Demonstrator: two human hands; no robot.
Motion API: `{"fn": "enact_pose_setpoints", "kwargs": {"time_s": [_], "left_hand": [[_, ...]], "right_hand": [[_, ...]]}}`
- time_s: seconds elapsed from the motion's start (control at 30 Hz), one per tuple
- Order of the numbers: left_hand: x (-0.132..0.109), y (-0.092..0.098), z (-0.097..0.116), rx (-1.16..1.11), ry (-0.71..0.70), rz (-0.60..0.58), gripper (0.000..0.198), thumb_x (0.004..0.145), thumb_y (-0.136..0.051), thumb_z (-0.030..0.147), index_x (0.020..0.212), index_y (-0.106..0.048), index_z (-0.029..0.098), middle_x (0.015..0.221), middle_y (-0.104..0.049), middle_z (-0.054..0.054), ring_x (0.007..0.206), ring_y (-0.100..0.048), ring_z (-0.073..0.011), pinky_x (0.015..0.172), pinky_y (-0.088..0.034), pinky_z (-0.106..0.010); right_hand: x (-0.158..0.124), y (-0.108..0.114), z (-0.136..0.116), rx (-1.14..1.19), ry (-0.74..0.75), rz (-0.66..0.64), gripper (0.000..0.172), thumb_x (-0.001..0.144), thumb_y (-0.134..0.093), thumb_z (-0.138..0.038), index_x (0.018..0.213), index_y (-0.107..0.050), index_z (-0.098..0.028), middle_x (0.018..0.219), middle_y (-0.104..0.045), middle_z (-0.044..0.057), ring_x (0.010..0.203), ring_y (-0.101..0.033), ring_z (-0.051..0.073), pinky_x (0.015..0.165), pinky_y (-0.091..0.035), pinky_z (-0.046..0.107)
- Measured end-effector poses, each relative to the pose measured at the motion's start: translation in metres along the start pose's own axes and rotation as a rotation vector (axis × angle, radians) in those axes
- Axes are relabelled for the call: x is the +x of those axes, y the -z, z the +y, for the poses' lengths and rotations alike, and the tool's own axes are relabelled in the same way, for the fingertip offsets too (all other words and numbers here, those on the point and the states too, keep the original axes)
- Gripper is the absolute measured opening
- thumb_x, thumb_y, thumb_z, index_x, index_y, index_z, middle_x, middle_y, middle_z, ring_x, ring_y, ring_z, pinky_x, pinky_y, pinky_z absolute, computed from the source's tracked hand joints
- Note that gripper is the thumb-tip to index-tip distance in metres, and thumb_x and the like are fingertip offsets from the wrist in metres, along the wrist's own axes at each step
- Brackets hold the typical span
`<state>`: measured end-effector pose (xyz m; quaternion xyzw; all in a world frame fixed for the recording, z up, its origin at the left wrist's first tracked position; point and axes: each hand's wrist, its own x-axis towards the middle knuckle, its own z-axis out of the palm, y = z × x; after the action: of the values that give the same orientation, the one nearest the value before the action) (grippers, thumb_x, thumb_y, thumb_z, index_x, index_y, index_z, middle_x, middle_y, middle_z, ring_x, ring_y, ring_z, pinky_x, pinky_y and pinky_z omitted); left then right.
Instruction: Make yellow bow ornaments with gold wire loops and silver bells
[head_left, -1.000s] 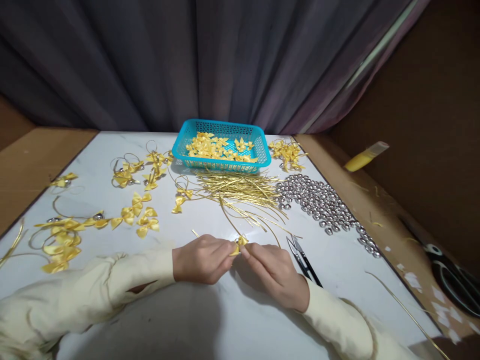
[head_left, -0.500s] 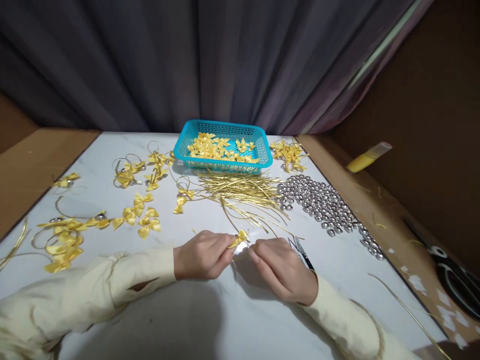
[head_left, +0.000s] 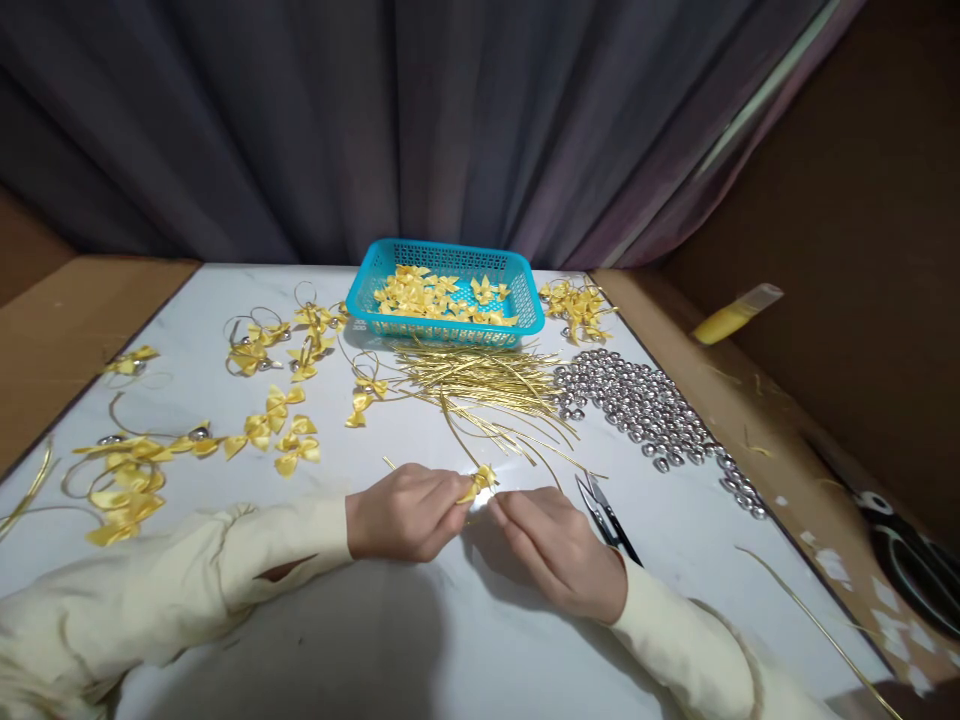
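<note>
My left hand (head_left: 411, 512) is closed on a yellow ribbon bow (head_left: 480, 482), its loops showing past the fingertips at the middle of the table. Close by on the right, my right hand (head_left: 559, 548) pinches at the bow's near side. What its fingertips hold is too small to make out; a thin strand may be there. A pair of thread snips (head_left: 609, 520) with dark handles lies just beyond the right hand. Ahead of both hands spreads a heap of gold cords (head_left: 487, 380).
A blue basket (head_left: 457, 328) of yellow bows stands at the back. Silver beads (head_left: 637, 400) are heaped on the right. Bows with cords and beads (head_left: 127, 490) lie on the left. Black-handled scissors (head_left: 911, 560) and a yellow tube (head_left: 739, 312) lie off the right edge.
My right hand has shifted slightly left and down, closer to the bow, baring more of the snips. My left hand stays almost in place on the bow.
</note>
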<state>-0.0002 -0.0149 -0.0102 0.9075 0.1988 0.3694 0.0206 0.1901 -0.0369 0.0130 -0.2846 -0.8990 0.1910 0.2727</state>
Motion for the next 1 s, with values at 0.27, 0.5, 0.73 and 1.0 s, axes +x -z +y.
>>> {"fn": "enact_pose_setpoints", "kwargs": {"time_s": [0.27, 0.5, 0.73, 1.0], "left_hand": [[0.000, 0.000, 0.001, 0.023, -0.021, 0.003, 0.021, 0.087, -0.031, 0.008, 0.075, -0.047, 0.013, 0.050, -0.055, -0.003, 0.043, -0.049, -0.0137, 0.040, -0.041, -0.024], [0.000, 0.000, 0.001, 0.018, -0.049, -0.009, 0.020, 0.087, -0.030, 0.009, 0.077, -0.047, 0.013, 0.052, -0.056, -0.003, 0.044, -0.051, -0.0139, 0.041, -0.042, -0.024], [0.000, 0.000, 0.004, -0.012, 0.152, -0.017, 0.022, 0.091, -0.028, 0.014, 0.080, -0.047, 0.014, 0.053, -0.056, -0.001, 0.043, -0.054, -0.0134, 0.044, -0.042, -0.023], [0.000, 0.001, 0.002, 0.030, 0.354, 0.017, 0.022, 0.095, -0.026, 0.021, 0.088, -0.047, 0.016, 0.064, -0.061, -0.001, 0.052, -0.060, -0.0118, 0.050, -0.046, -0.020]], "right_hand": [[-0.002, -0.003, -0.001, -0.031, -0.006, 0.001, 0.025, 0.092, -0.025, -0.012, 0.074, -0.042, -0.018, 0.056, -0.045, -0.001, 0.049, -0.040, 0.014, 0.051, -0.034, 0.025], [-0.002, -0.004, -0.001, -0.033, -0.008, 0.017, 0.025, 0.093, -0.025, -0.014, 0.075, -0.042, -0.019, 0.057, -0.047, 0.000, 0.050, -0.041, 0.013, 0.051, -0.035, 0.024], [0.003, 0.000, 0.000, -0.049, 0.014, 0.034, 0.024, 0.091, -0.028, -0.014, 0.073, -0.043, -0.019, 0.055, -0.047, -0.001, 0.048, -0.042, 0.012, 0.049, -0.033, 0.025], [0.002, 0.022, 0.002, 0.048, -0.042, 0.228, 0.014, 0.087, -0.041, -0.028, 0.093, -0.047, -0.017, 0.061, -0.052, -0.001, 0.047, -0.047, 0.010, 0.047, -0.039, 0.023]]}}
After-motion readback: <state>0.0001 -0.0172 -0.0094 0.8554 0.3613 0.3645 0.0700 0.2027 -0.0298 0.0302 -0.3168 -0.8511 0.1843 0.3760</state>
